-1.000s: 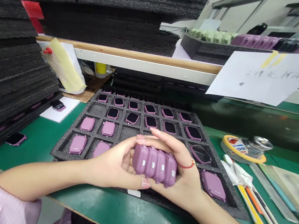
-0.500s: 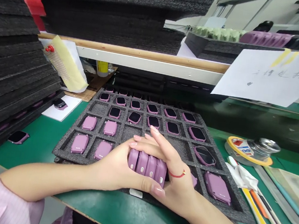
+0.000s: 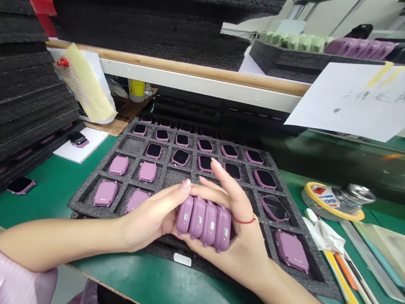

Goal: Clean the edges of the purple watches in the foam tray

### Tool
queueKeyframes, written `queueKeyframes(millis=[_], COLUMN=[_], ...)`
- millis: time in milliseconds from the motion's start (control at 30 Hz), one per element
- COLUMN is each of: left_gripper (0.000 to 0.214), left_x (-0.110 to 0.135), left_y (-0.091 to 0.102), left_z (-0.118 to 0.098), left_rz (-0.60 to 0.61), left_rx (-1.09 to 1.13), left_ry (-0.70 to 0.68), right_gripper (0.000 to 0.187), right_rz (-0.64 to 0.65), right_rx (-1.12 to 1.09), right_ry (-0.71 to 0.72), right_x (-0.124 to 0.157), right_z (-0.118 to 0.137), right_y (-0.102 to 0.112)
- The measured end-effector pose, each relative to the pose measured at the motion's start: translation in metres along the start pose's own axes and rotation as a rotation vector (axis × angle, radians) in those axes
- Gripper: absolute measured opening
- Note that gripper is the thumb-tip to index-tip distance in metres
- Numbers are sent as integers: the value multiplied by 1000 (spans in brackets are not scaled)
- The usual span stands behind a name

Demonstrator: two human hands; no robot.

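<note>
A row of several purple smartwatch bodies (image 3: 204, 222) stands on edge between my hands, side buttons facing me. My right hand (image 3: 242, 239) cradles the row from below and the right, its index finger pointing up. At the row's left end, my left hand (image 3: 153, 214) curls in with its thumb over the top; its other fingers are partly hidden. Beneath both hands lies a black foam tray (image 3: 130, 146) with square pockets. Watches with dark screens (image 3: 180, 157) fill many back pockets, and face-down purple watches (image 3: 106, 193) lie in front ones.
Stacked black foam trays (image 3: 15, 62) rise at the left, near a loose watch (image 3: 21, 185) and a white pad (image 3: 91, 144). A shelf edge (image 3: 181, 79) crosses above. Right of the tray are a tape roll (image 3: 328, 205), a metal-capped jar (image 3: 358, 195) and tools (image 3: 349, 295).
The watch row has tipped so its button sides face up toward me. My left thumb has moved from below the row to its top left.
</note>
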State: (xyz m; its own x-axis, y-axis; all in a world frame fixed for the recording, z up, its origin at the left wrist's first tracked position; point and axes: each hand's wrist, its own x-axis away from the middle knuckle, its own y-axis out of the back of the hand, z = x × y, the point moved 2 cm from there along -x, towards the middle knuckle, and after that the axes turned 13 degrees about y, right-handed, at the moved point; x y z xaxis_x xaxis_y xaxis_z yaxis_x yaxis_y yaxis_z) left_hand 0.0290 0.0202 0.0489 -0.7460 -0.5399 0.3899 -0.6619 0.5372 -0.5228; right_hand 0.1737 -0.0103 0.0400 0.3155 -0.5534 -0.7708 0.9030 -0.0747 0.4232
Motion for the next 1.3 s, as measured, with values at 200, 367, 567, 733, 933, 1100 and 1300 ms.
queueKeyframes(millis=[200, 367, 567, 733, 933, 1100, 1300], left_gripper=[48, 50, 50, 65, 48, 65, 56], left_x=[0, -2, 1, 1, 1, 11, 12], left_y=[-2, 0, 5, 5, 4, 4, 7], left_z=[-1, -1, -2, -3, -3, -2, 0], left_rz=[33, 15, -76, -72, -41, -182, -256], left_rx=[-21, -144, -357, -415, -468, -537, -689], left_ry=[-28, -124, -107, -165, -292, -385, -527], right_gripper=[103, 104, 95, 91, 82, 100, 53], right_rz=[-1, 36, 43, 50, 123, 45, 116], right_rx=[-7, 16, 12, -1, 108, 10, -162], right_ry=[14, 44, 58, 122, 264, 187, 35], right_x=[-1, -1, 0, 3, 4, 0, -6], right_z=[1, -1, -2, -1, 0, 3, 6], right_y=[1, -2, -2, -1, -1, 7, 7])
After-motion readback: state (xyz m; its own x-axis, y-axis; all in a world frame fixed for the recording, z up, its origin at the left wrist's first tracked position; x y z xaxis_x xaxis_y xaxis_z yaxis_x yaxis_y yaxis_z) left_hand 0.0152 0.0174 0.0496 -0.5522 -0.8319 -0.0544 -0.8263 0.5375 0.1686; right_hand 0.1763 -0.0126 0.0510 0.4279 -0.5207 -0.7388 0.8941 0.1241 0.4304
